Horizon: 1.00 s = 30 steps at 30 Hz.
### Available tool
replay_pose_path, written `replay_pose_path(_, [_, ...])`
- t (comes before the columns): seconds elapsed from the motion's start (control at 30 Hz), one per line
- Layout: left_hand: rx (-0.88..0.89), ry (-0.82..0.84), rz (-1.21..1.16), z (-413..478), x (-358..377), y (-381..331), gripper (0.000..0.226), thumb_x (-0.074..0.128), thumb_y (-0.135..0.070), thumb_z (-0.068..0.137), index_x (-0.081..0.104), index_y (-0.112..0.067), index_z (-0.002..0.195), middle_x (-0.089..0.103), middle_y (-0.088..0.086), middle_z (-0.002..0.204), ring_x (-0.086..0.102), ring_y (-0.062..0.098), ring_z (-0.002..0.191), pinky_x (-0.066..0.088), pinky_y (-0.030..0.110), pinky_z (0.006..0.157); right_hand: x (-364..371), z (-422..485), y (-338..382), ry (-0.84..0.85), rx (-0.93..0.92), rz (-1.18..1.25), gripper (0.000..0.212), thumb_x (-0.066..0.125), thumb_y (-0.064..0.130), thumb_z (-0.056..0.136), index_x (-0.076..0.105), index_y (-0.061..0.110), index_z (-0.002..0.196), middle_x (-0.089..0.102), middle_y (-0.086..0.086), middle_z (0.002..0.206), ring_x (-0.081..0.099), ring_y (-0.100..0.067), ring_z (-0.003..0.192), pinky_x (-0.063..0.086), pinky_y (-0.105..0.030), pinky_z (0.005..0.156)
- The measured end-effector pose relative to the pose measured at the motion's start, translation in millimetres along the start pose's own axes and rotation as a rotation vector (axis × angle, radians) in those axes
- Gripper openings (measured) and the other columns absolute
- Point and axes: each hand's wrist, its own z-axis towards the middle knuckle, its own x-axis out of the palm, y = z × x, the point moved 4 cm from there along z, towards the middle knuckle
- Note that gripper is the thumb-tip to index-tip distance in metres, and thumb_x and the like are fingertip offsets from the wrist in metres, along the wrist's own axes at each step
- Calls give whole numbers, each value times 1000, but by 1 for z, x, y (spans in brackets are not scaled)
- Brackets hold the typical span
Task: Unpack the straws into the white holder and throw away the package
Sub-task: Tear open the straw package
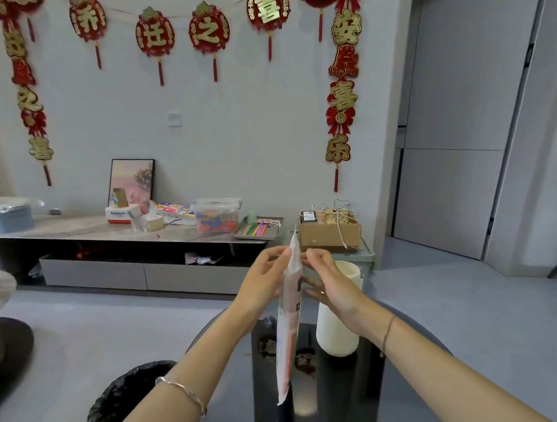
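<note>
A home living room: red-and-gold housewarming decorations (155,36) hang on the wall above a long low TV cabinet (70,229), which bears a framed picture (133,181), tissue box (121,214) and storage tubs (217,214).

Long pink-and-white straw package (288,314): seen edge-on, print unreadable, contents not visible. Tall white cylindrical holder (336,327): upper part hidden behind right hand (327,280). Black-lined round bin (125,401): near side covered by left forearm. Round dark glass desk (413,340): cut off by bottom edge. Both forearms cut off at bottom edge.
</note>
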Motion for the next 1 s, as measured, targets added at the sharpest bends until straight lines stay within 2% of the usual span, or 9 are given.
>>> replay_pose_path(0.13, [-52, -38, -13, -7, -6, -12, 40, 58, -48, 87, 55, -12, 105, 68, 7, 111, 69, 12, 95, 57, 25, 72, 0, -11, 15, 8, -3, -95, 28, 38, 45, 96, 55, 23, 91, 65, 11, 99, 61, -12, 104, 41, -33, 101])
replay_pose_path(0.23, [-108, 26, -3, -11, -8, -20, 40, 61, -51, 84, 54, -13, 95, 69, 10, 111, 68, 19, 102, 57, 37, 86, 2, -15, 20, 33, -3, -142, 30, 43, 47, 93, 55, 21, 84, 66, 8, 95, 62, -10, 98, 42, -35, 99])
replay_pose_path(0.4, [-116, 69, 24, -15, -10, -28, 36, 64, -50, 82, 55, -16, 91, 72, 5, 99, 68, 17, 98, 55, 38, 89, 9, -19, 24, 51, -72, -206, 26, 55, 41, 89, 58, 33, 64, 64, 8, 86, 59, -14, 100, 40, -43, 106])
replay_pose_path(0.47, [-110, 84, 27, -18, -10, -28, 35, 63, -50, 82, 55, -16, 89, 71, 1, 94, 68, 14, 94, 55, 38, 89, 11, -20, 25, 57, -81, -215, 24, 56, 38, 89, 57, 30, 66, 63, 9, 82, 59, -15, 99, 40, -44, 106])
replay_pose_path(0.57, [-88, 75, 34, -22, -11, -26, 35, 62, -51, 82, 57, -16, 87, 68, 16, 104, 69, 19, 96, 57, 31, 80, 13, -21, 24, 84, -69, -193, 21, 54, 32, 91, 57, 23, 72, 62, 1, 85, 59, -15, 93, 42, -41, 102])
replay_pose_path(0.67, [-65, 57, 41, -26, -13, -24, 37, 60, -50, 84, 60, -14, 90, 63, 23, 113, 65, 29, 107, 58, 32, 82, 16, -22, 23, 106, -74, -148, 20, 50, 26, 95, 57, 19, 77, 61, -1, 87, 60, -11, 87, 48, -30, 92])
replay_pose_path(0.8, [-55, 53, 64, -27, -15, -20, 41, 59, -48, 86, 60, -9, 96, 62, 20, 101, 64, 28, 103, 57, 36, 87, 19, -22, 18, 88, -71, -128, 20, 44, 23, 97, 54, 15, 82, 60, -1, 87, 61, -4, 80, 50, -13, 73])
replay_pose_path(0.87, [-40, 46, 83, -27, -14, -20, 42, 57, -46, 88, 58, -6, 99, 59, 13, 96, 62, 25, 97, 56, 41, 89, 22, -21, 17, 75, -80, -139, 21, 41, 21, 98, 54, 15, 83, 60, -2, 89, 60, -6, 82, 51, -13, 74])
replay_pose_path(1.0, [38, 3, 138, -30, -9, -23, 35, 49, -39, 94, 57, -5, 95, 55, 10, 88, 58, 22, 86, 54, 48, 88, 26, -17, 17, 38, -122, -225, 23, 40, 20, 98, 53, 19, 80, 58, -3, 89, 55, -13, 87, 46, -29, 85])
